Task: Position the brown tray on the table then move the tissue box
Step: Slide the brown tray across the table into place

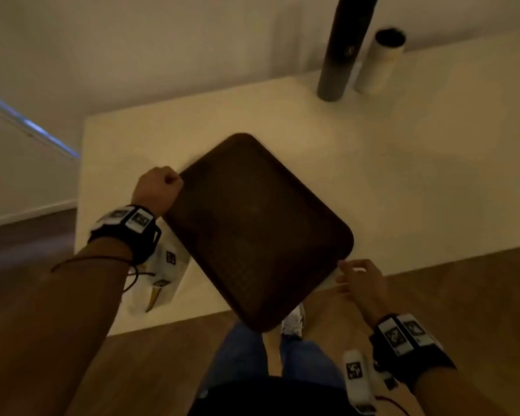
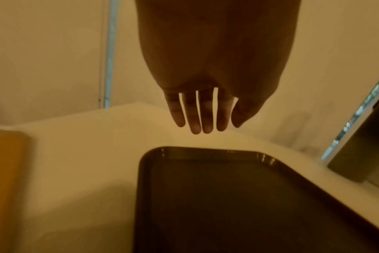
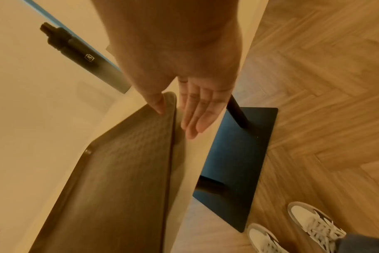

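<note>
Brown tray [image 1: 252, 229]: rigid, probably light, textured; take by raised rim. Left hand [image 1: 158, 187] beside it, fingers loose; right hand [image 1: 357, 280] flat, thumb on corner.

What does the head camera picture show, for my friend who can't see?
A brown tray is askew on a white table, its near corner past the edge. The left hand is at its left edge, the right hand by its right corner.

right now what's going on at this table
A person stands at a white table with a brown tray lying skewed on it, one corner past the near edge. The left hand is at the tray's far left edge; the right hand is open by the near right corner, thumb touching the rim.
</note>
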`<state>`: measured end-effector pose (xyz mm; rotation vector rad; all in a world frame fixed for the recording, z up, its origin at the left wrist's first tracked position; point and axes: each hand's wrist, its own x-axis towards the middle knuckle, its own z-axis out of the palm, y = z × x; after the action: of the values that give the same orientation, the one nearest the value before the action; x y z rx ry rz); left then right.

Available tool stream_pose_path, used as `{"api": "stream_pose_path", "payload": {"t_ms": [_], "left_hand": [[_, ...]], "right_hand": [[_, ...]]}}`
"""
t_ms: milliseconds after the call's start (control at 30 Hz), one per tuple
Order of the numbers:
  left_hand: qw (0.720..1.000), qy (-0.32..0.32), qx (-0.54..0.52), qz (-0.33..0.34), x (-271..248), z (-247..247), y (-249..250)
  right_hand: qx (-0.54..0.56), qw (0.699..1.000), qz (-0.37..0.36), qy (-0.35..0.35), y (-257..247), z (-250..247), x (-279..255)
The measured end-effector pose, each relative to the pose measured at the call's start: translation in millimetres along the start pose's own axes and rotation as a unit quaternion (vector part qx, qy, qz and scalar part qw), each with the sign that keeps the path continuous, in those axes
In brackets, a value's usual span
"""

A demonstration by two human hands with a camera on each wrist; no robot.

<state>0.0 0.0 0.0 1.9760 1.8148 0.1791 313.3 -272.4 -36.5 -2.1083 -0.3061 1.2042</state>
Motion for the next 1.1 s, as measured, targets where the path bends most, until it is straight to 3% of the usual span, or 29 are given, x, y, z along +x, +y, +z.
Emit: {"api": "stream_pose_path", "payload": {"t_ms": [133,333,566,800,1099], "left_hand": [[0.996,-0.070,0.044,-0.031,38,16,3],[0.985,-0.109,0.129,-0.035,79,36,-3],[0.989,-0.091,0.117,0.008,99,45,4],[0.992,-0.071,0.091,-0.046,105,31,-21],[0.989,-0.035,0.025,-0.140,120,19,-49]], "right_hand": [[0.025,0.999,0.042,0.020,6,15,5],[0.055,0.994,0.085,0.051,15,32,1],[0.063,0.991,0.084,0.083,9,45,3],[-0.009,0.993,0.018,0.115,-31,61,33],[-0.050,0.985,-0.089,0.140,-118,80,116]]}}
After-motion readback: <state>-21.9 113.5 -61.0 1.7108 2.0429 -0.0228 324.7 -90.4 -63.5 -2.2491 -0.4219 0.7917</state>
